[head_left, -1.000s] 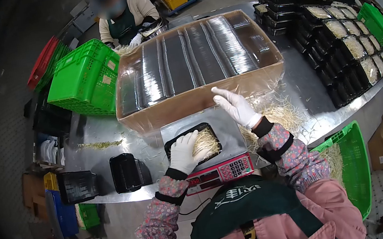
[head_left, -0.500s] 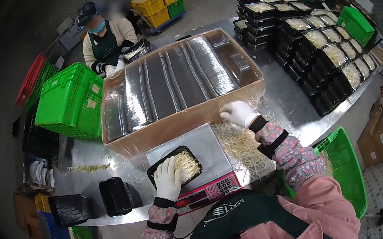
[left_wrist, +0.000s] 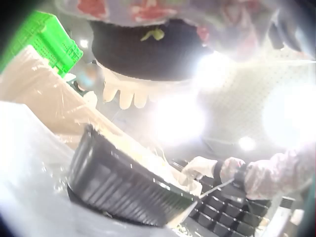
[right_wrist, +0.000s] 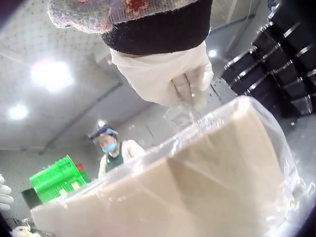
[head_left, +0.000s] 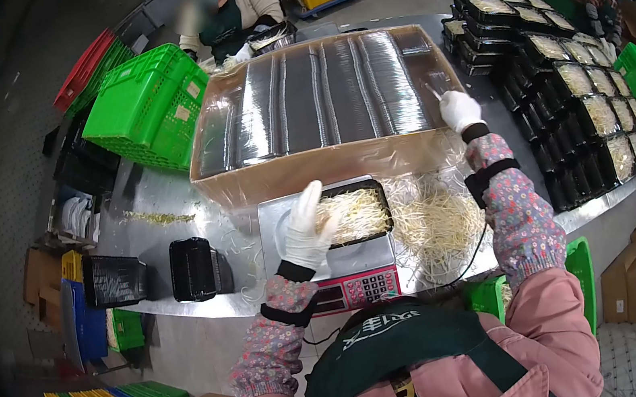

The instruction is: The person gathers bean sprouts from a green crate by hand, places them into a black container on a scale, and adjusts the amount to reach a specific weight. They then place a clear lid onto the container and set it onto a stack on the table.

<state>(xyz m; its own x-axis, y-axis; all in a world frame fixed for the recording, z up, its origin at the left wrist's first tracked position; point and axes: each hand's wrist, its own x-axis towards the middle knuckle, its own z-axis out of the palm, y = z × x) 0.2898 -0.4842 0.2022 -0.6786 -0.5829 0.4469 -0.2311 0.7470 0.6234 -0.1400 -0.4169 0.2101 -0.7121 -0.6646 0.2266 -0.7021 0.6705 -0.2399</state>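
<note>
A black tray of pale sprouts point(head_left: 361, 213) sits on the metal scale point(head_left: 355, 257); its ribbed side point(left_wrist: 123, 180) shows in the left wrist view. At the tray's left end the gloved left hand point(head_left: 308, 232) is raised with straight, spread fingers; they also show in the left wrist view point(left_wrist: 126, 94). The gloved right hand point(head_left: 459, 110) is at the right rim of the cardboard carton point(head_left: 314, 170), which holds stacked clear plastic pieces. In the right wrist view the right hand point(right_wrist: 168, 76) pinches clear plastic point(right_wrist: 185, 116) with bent fingers; its full shape is unclear.
Loose sprouts point(head_left: 440, 226) lie right of the scale. Two empty black trays point(head_left: 193, 269) stand at the left front, and green crates point(head_left: 147, 109) behind them. Filled trays point(head_left: 599, 114) are stacked at the right. A person point(head_left: 227, 16) works across the table.
The left hand has come off the sprouts and opened. On the scale, the tray has shifted right and straightened. My right hand has moved from the carton's front to its right rim. The head view has shifted.
</note>
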